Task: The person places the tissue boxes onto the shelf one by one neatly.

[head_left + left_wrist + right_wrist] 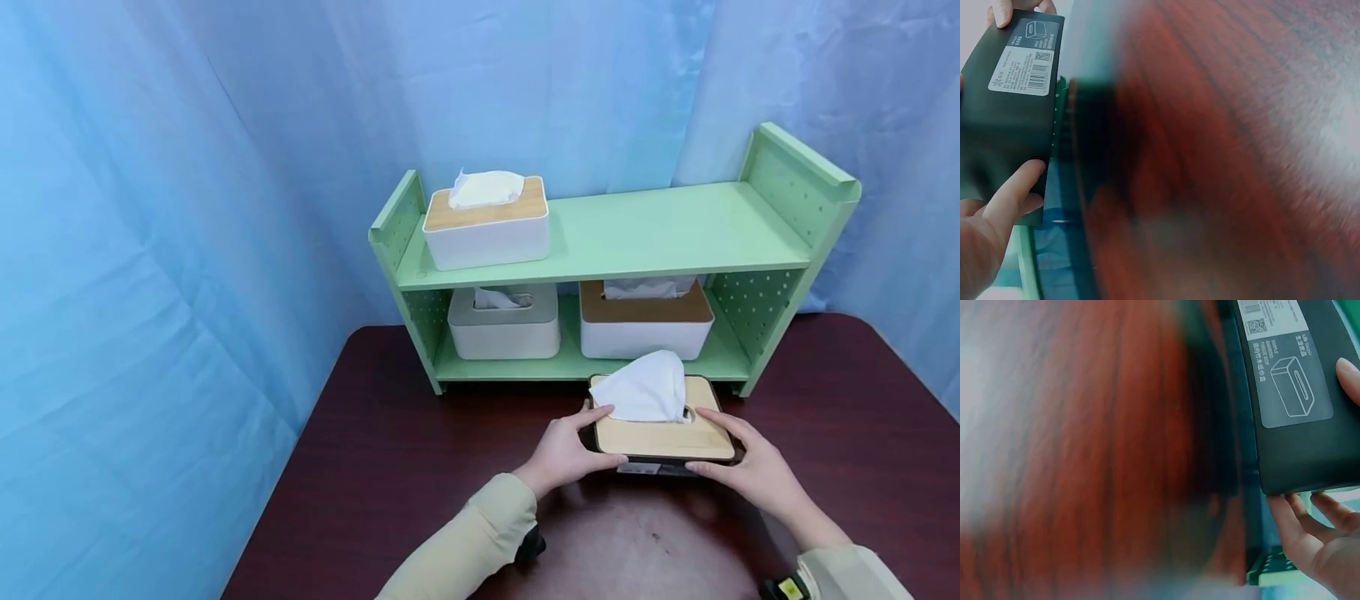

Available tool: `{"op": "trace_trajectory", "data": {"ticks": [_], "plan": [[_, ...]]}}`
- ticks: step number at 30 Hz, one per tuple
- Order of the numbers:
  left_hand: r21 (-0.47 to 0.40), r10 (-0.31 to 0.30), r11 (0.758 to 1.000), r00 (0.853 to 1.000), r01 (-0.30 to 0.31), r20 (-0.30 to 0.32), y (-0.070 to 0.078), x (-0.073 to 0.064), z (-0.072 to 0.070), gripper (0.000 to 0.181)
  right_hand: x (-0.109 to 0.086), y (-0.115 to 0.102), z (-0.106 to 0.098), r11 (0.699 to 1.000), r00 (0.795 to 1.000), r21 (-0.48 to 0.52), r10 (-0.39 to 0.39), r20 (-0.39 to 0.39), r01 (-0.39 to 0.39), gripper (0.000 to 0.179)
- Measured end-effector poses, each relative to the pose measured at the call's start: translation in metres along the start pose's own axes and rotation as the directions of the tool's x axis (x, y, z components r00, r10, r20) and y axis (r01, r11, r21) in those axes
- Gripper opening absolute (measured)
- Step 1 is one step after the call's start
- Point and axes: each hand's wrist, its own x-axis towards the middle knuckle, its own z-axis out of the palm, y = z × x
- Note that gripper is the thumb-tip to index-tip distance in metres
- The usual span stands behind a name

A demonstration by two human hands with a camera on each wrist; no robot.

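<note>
A black tissue box [663, 442] with a pale wood lid is held between both hands in front of the green shelf. A white tissue [647, 390] sticks up from its lid slot. My left hand [566, 450] grips the left end, its thumb on the front side [1007, 134]. On the right end, my right hand [757, 471] grips with the thumb at the front edge and a finger on the lid. A printed label [1291, 378] shows on the box's front in the right wrist view. I cannot tell whether the box's underside touches the table.
The green two-tier shelf [667, 225] stands at the table's back. A white tissue box with wood lid [491, 242] is on its top left. Below are a grey-lidded box [506, 337] and a brown-lidded box [645, 333]. Blue curtains [187, 250] hang around the dark table [360, 483].
</note>
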Motion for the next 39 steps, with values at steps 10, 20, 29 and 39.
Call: {"op": "trace_trajectory", "data": {"ticks": [10,20,29,39], "plan": [[0.089,0.089,0.992,0.995,-0.085,-0.039,0.032,-0.002,-0.043,0.066,0.006,-0.043,-0.019,0.992,0.983,0.019,-0.125,-0.131,0.129,0.072],[0.073,0.136,0.989,0.986,-0.129,-0.1,0.071,-0.012,-0.075,0.069,0.01,-0.076,-0.038,0.98,0.96,0.049,-0.178,-0.216,0.193,0.071],[0.083,0.235,0.971,0.965,-0.226,-0.119,0.097,-0.016,-0.099,0.069,0.009,-0.103,-0.052,0.967,0.923,0.076,-0.208,-0.323,0.245,0.071],[0.108,0.272,0.959,0.957,-0.261,-0.101,0.135,-0.004,-0.131,0.071,0.025,-0.133,-0.085,0.955,0.879,0.036,-0.255,-0.403,0.294,0.071]]}}
